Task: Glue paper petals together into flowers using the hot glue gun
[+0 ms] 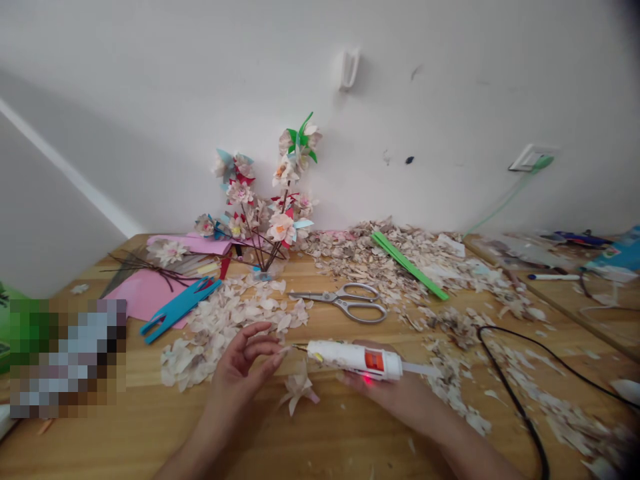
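In the head view, your right hand (400,395) is wrapped around the white glue gun (337,356), its nozzle pointing toward your left hand (243,363), whose thumb and fingers seem to pinch a pale petal (287,350) right by the tip. You appear to be at the gluing step; the next move calls for a steady petal and a small, careful dab, fingertips clear of the hot metal. The partly built flower (298,387) sits between your hands, just nearer you than the nozzle, on the desk (260,443).
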`<state>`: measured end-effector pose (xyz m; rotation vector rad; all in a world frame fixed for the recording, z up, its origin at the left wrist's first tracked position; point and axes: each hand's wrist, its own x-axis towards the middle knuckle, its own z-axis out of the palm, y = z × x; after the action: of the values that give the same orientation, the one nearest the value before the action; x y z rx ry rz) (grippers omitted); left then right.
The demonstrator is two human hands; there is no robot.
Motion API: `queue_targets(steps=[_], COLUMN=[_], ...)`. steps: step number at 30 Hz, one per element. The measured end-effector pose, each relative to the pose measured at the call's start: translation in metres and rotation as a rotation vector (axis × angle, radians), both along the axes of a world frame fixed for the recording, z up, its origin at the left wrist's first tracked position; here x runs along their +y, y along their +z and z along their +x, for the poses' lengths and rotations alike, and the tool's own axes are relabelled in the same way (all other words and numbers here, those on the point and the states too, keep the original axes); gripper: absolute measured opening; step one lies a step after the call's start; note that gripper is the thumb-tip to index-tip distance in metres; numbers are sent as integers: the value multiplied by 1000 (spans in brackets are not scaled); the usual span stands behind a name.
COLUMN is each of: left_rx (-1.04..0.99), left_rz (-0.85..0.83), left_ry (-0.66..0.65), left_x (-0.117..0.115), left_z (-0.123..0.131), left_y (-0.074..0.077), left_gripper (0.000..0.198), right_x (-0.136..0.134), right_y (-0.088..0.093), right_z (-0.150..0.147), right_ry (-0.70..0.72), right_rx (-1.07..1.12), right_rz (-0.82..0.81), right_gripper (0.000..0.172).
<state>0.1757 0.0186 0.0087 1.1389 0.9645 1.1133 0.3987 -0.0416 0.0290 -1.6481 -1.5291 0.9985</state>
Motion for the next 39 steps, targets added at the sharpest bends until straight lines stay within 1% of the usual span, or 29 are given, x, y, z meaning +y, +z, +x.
queue_targets(steps=[5, 8, 11, 13, 17, 21, 23, 25, 29, 32, 35, 39], left_rx=[-9, -28, -51, -55, -42, -39, -50, -62, -62, -55, -58, -65], left_rz=[-24, -54, -70, -70, -59, -68, -73, -81, -83, -73, -77, -83], left_ry=[25, 31, 24, 12, 4, 8, 15, 19, -5, -14, -6, 2], left_x=[0, 0, 0, 1, 1, 0, 0, -1, 0, 1, 1, 0], left_z=[1, 2, 2, 1, 2, 1, 1, 1, 1, 1, 1, 1], left_y=[3, 5, 5, 4, 2, 4, 4, 4, 3, 2, 2, 2], left_gripper=[45, 49, 50, 50, 49, 49, 50, 51, 50, 49, 49, 50], right_x=[-2, -3, -2, -1, 0, -3, -4, -3, 0, 1, 1, 0], right_y=[-2, 0, 5, 6, -2, -13, -15, -12, 0, 6, 8, 9], right_z=[0, -1, -1, -1, 0, 1, 2, 3, 0, -2, -4, -2], right_ry=[-7, -27, 36, 51, 25, -91, -78, -29, 37, 59, 81, 92], right_rx=[-13, -30, -30, -9, 21, 28, 5, -13, 6, 7, 10, -6], right_rz=[32, 63, 58, 68, 79, 76, 87, 107, 146, 172, 184, 151], right_gripper=[32, 31, 30, 29, 28, 36, 33, 28, 26, 24, 24, 23])
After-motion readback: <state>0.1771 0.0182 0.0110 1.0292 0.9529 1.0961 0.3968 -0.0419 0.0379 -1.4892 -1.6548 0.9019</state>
